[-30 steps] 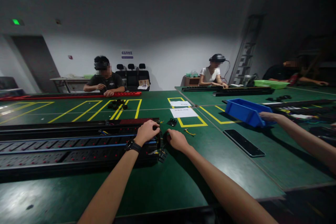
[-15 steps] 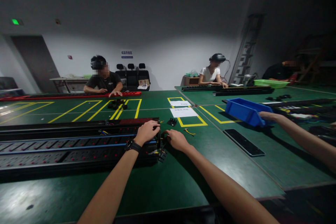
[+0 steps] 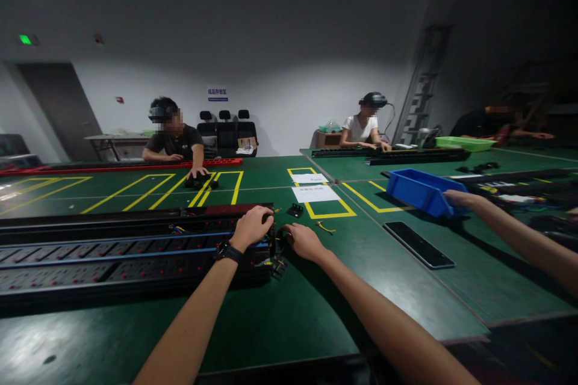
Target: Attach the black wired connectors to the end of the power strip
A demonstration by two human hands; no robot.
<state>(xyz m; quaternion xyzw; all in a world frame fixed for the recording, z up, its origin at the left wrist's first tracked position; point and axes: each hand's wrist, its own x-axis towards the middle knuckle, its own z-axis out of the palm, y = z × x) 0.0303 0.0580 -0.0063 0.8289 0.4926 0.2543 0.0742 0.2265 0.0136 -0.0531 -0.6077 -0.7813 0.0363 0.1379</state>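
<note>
Several long black power strips [image 3: 149,251], with rows of sockets, red dots and blue edge lines, lie side by side at the left. My left hand [image 3: 253,226], a watch on its wrist, rests over their right end, fingers curled down onto it. Just right of that end, my right hand [image 3: 305,241] is closed, thumb and forefinger pinched close to it; whatever they hold is too small and dark to make out. A black slotted end piece [image 3: 279,269] with wires hangs at the near corner. Another small black part [image 3: 295,210] lies beyond my right hand, near a short yellow wire [image 3: 325,227].
A co-worker's hand [image 3: 459,198] grips a blue bin [image 3: 422,192] at the right, behind a phone [image 3: 418,244]. Paper sheets [image 3: 316,194] lie mid-table. Across it, one person [image 3: 174,138] touches black parts [image 3: 198,180]; another [image 3: 361,129] sits at black strips.
The person across at the left has reached forward and put a hand on the pile of black parts. My hands have hardly moved.
</note>
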